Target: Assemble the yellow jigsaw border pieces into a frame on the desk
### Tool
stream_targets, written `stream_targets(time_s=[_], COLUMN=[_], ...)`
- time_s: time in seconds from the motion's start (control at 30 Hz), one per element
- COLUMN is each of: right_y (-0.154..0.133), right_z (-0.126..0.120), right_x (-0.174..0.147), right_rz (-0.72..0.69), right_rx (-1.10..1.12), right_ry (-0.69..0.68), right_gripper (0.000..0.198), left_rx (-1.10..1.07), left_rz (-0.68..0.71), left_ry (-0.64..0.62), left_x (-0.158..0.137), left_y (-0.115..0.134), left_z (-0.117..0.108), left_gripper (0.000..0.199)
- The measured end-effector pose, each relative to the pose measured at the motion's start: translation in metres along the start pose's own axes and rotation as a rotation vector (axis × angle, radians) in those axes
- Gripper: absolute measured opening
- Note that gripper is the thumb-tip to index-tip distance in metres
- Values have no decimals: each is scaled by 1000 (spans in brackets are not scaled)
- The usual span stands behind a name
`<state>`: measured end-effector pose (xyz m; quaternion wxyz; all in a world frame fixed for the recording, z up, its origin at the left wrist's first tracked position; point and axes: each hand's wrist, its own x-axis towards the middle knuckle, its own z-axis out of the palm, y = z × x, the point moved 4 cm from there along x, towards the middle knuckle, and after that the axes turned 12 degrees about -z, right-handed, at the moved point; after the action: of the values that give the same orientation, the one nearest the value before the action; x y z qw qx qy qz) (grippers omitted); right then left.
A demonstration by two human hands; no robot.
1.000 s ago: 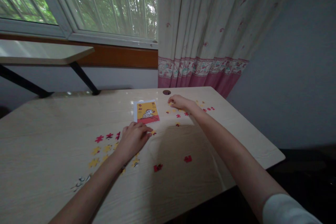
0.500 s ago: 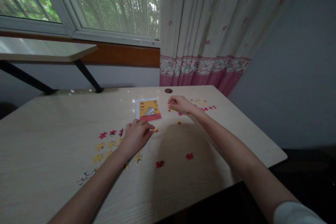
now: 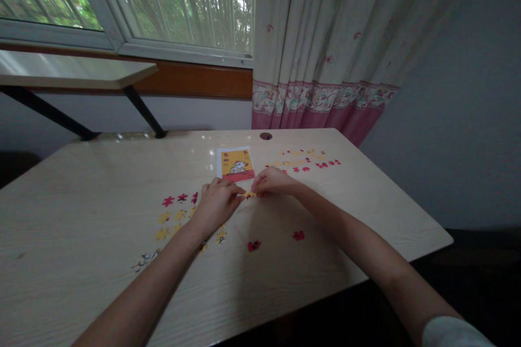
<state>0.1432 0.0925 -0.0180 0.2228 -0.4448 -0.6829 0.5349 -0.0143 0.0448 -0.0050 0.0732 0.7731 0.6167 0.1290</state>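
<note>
Small yellow puzzle pieces (image 3: 248,194) meet between my fingertips, just below a picture card (image 3: 228,162) with a white cartoon animal on yellow and red. My left hand (image 3: 220,198) pinches the left one between thumb and forefinger. From the other side, my right hand (image 3: 272,180) has its fingers closed at a yellow piece too, mostly covered by the fingertips. Whether the pieces interlock, I cannot tell. Nearer to me, two red puzzle pieces (image 3: 254,246) lie apart on the table.
Left of my left forearm lie rows of red pieces (image 3: 168,201), yellow pieces (image 3: 161,234) and white pieces (image 3: 142,261). More red and yellow pieces (image 3: 324,165) lie beyond my right hand. The wooden table (image 3: 97,195) has a cable hole (image 3: 266,136) near its back edge.
My right hand has come down and left from beside the card to meet my left hand, bringing a yellow piece. The left hand stays nearly in place. The view has shifted slightly.
</note>
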Motion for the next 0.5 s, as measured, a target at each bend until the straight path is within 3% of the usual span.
stream_targets(time_s=[0.33, 0.5], right_y=[-5, -11], right_z=[1, -1], right_x=[1, -2], right_rz=[33, -72], right_rx=[-149, -433], right_ry=[13, 64], right_gripper=[14, 12], left_rx=[-7, -2], left_rz=[-5, -12], left_ry=[-2, -3], left_x=[-1, 0], left_y=[1, 1], left_z=[-1, 0], left_gripper=[22, 22])
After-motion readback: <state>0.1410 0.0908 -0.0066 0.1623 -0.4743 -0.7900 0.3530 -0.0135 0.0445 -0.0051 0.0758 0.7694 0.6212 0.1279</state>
